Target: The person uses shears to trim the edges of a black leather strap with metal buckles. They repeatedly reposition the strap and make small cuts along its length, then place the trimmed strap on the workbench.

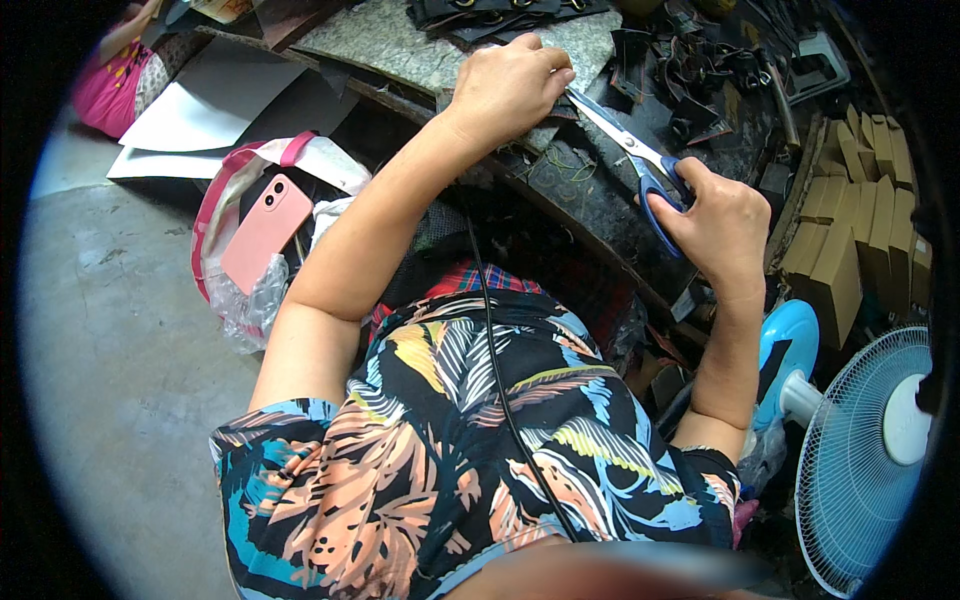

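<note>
My right hand (722, 212) grips a pair of scissors (628, 140) by its blue loop handles, thumb in one loop. The silver blades point up and left, their tips beside the fingers of my left hand (512, 85). That hand is closed in a pinch above the front of the worktable; whatever it holds is too small or hidden to make out. Just beyond it, black pieces with metal rings (490, 14) lie on a grey speckled slab (372, 35).
Dark scraps (690, 75) and a hammer-like tool (782, 100) lie at the far right. Folded brown cardboard (830, 255) and a fan (870, 450) stand at my right. On the left are a pink-trimmed bag (207, 235) with a pink phone (265, 232), white sheets (200, 105) and another person (108, 85).
</note>
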A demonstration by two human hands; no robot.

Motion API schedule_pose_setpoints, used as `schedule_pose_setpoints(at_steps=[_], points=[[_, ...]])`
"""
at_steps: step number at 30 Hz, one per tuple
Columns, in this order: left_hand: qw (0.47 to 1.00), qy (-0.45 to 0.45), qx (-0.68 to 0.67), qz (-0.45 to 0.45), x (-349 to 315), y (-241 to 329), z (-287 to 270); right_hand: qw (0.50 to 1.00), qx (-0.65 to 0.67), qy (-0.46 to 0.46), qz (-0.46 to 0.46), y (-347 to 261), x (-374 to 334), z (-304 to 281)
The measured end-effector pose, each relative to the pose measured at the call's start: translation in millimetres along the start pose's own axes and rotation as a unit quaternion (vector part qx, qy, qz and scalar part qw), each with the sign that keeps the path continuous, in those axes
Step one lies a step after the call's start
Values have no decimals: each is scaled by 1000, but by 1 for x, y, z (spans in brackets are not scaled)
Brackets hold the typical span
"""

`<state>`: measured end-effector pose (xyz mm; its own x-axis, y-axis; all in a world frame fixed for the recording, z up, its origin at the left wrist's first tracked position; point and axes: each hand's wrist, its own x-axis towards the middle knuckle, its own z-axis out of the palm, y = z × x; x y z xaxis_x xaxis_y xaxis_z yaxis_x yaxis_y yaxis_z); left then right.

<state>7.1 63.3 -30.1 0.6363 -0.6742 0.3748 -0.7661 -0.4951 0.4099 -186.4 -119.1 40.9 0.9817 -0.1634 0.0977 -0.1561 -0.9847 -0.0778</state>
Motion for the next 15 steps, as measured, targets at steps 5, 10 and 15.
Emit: schedule_pose_setpoints(at_steps=[5,10,15], points=[[999,-15,-32,-22,2,-1,-3,999,40,-20,2,6,-12,-21],[998,-34,-47,-15,-5,2,-10,999,27,-41,14,3,-13,-14],[996,-34,74,20,-6,16,-10,999,10,-49,17,1,-11,-10]])
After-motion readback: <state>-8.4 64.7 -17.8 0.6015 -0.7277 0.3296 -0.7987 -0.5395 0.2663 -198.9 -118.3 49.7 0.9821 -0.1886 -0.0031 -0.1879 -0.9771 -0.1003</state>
